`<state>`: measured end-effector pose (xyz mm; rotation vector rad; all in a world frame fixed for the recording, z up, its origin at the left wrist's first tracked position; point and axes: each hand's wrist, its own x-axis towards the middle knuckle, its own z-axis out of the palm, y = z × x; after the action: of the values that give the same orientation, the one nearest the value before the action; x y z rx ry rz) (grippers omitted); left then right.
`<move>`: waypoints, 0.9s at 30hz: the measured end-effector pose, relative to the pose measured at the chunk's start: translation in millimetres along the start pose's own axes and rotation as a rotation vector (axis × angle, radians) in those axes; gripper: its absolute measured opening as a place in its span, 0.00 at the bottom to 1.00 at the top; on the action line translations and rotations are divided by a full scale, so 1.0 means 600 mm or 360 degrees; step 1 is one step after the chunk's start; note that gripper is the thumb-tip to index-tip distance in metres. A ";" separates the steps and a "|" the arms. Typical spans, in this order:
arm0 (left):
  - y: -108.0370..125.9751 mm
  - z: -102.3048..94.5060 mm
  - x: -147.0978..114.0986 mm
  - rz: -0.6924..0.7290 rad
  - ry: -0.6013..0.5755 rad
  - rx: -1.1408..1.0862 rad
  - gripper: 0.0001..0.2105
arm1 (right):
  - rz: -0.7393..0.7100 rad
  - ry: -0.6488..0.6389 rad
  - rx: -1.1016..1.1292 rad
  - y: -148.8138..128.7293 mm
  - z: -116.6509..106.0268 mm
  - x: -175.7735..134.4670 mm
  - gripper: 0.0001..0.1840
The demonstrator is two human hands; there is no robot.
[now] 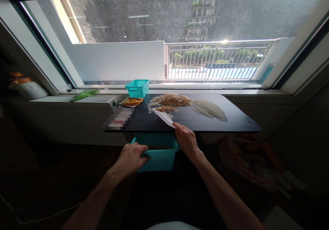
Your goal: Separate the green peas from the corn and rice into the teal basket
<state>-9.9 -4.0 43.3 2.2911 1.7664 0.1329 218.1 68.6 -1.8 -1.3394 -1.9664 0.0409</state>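
My left hand (134,157) grips the near left rim of a turquoise plastic bin (158,161), held just below the front edge of a dark tabletop (200,120). Some brownish contents show dimly inside the bin. A white striped card or folded sheet (164,117) is pinched in my right hand (185,137), its far end at the near edge of a grain pile. That pile has yellow-orange kernels (173,100), like corn, lying over white grains. To its right spreads a heap of white grains (209,109), like rice.
A second turquoise bin (137,88) stands at the table's back left, near an orange-and-white packet (132,101) and a blurred-out item (120,118). A radiator (95,101) with a green cloth (86,94) is at left. Plastic bags (246,161) lie on the right below the table.
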 end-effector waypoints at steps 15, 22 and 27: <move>0.006 0.005 0.006 0.0027 0.0005 -0.0075 0.08 | 0.0302 0.0066 -0.0457 0.094 -0.046 0.030 0.19; 0.013 0.007 0.013 0.0034 0.0030 -0.0091 0.08 | 0.0446 0.0096 -0.0497 0.135 -0.067 0.048 0.20; 0.018 0.006 0.015 0.0037 0.0028 -0.0108 0.08 | 0.0482 0.0153 -0.0426 0.160 -0.089 0.056 0.20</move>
<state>3.2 1.7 41.5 2.2701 1.7168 0.2150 319.1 120.1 15.6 -1.7712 -1.7183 -0.1450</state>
